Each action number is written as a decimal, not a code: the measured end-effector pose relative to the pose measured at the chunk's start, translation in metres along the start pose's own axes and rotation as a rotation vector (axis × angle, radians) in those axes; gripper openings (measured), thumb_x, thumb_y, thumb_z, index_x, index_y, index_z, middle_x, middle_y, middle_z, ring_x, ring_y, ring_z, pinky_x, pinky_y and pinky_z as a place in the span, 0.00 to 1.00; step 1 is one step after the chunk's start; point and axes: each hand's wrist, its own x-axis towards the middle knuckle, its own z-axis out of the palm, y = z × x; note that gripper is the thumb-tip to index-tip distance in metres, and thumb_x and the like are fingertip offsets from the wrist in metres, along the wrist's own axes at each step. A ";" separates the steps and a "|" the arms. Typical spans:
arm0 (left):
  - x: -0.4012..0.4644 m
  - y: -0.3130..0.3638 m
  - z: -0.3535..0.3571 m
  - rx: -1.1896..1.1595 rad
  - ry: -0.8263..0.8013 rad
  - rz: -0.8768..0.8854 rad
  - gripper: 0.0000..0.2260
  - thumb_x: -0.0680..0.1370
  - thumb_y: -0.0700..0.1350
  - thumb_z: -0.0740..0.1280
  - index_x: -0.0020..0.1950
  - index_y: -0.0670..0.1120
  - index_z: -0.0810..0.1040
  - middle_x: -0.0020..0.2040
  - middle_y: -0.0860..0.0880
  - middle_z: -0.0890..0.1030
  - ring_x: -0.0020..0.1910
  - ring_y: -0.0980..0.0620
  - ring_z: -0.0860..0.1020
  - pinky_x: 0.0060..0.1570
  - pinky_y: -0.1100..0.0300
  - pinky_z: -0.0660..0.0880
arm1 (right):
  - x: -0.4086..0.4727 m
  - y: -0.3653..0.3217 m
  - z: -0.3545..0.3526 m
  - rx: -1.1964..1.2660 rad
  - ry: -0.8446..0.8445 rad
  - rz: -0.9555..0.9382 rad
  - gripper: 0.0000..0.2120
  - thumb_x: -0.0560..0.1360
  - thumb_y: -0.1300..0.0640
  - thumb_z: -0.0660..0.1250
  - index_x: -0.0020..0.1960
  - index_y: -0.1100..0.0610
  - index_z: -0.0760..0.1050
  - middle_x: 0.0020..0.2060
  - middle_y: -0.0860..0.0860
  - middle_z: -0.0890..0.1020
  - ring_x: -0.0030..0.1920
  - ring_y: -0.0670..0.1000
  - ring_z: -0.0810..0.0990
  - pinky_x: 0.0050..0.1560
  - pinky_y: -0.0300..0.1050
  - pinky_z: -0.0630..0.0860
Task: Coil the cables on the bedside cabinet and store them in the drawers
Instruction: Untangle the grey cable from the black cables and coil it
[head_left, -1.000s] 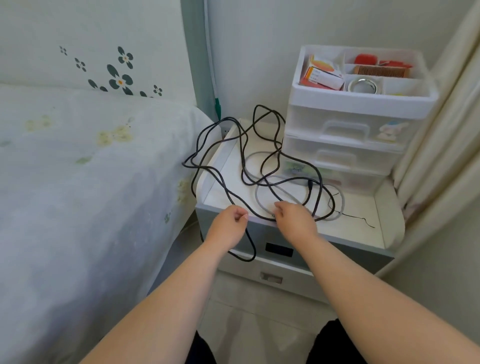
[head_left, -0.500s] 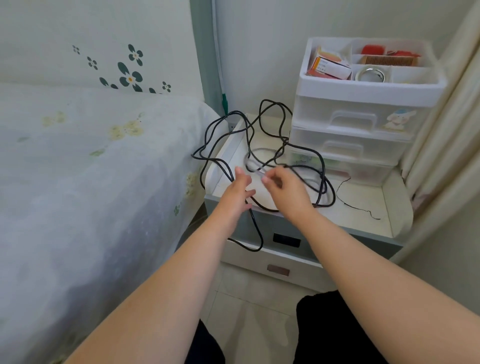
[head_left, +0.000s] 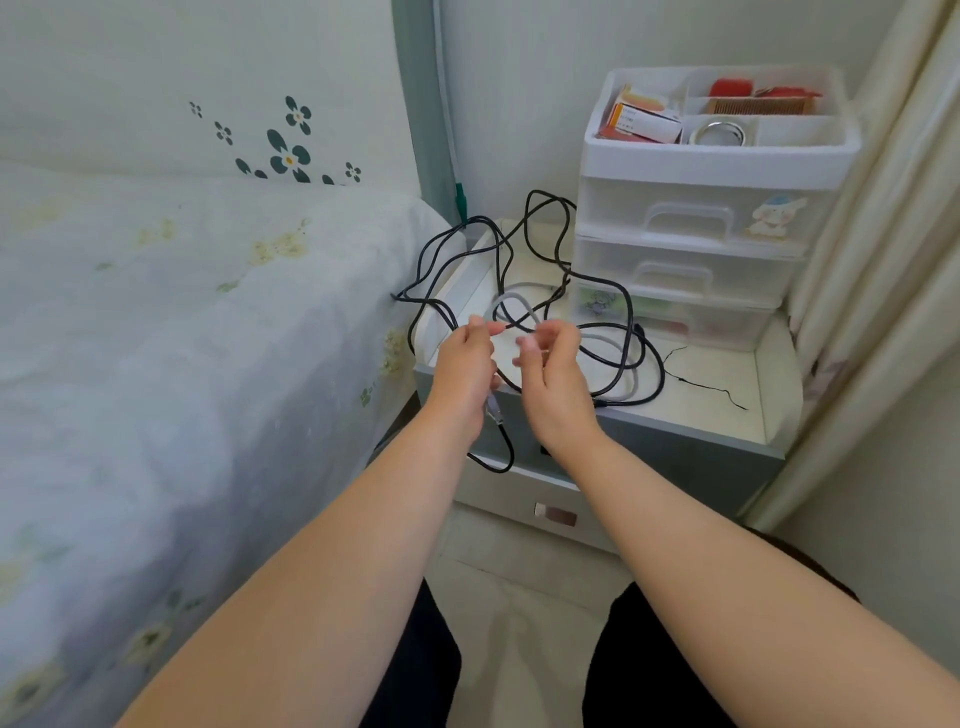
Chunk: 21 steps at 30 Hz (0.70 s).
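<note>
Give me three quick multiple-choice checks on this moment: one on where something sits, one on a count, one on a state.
1. The clear plastic drawer unit stands:
A. on the bed
B. at the back right of the white cabinet top
C. on the floor

2. Drawer fronts on that unit:
A. one
B. five
C. three

3. The grey cable is:
A. lifted between the left hand and right hand, tangled with the black cable
B. coiled inside a drawer
C. hanging from the curtain

Answers: 1 B, it stands by the curtain; 2 C, three stacked fronts under the open tray; 3 A, both hands hold cable above the top.
</note>
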 end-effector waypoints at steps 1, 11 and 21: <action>0.001 -0.001 -0.002 -0.006 -0.016 -0.003 0.14 0.83 0.48 0.52 0.47 0.48 0.76 0.34 0.51 0.66 0.27 0.55 0.63 0.29 0.62 0.66 | 0.003 0.001 0.000 0.018 0.081 0.022 0.15 0.79 0.55 0.55 0.65 0.52 0.58 0.55 0.46 0.75 0.50 0.50 0.79 0.52 0.58 0.76; -0.003 0.011 -0.018 -0.003 -0.447 0.096 0.16 0.83 0.45 0.56 0.36 0.46 0.69 0.27 0.53 0.61 0.23 0.57 0.56 0.23 0.65 0.52 | 0.045 0.035 0.012 -0.171 -0.125 0.346 0.25 0.78 0.47 0.59 0.72 0.53 0.60 0.69 0.55 0.70 0.65 0.56 0.72 0.58 0.48 0.70; 0.031 0.025 -0.056 -0.594 0.061 0.144 0.15 0.82 0.44 0.55 0.34 0.48 0.65 0.24 0.53 0.56 0.21 0.56 0.52 0.21 0.63 0.49 | 0.072 0.044 0.018 -0.619 0.065 0.317 0.19 0.74 0.55 0.67 0.62 0.61 0.68 0.63 0.59 0.72 0.63 0.59 0.72 0.57 0.53 0.74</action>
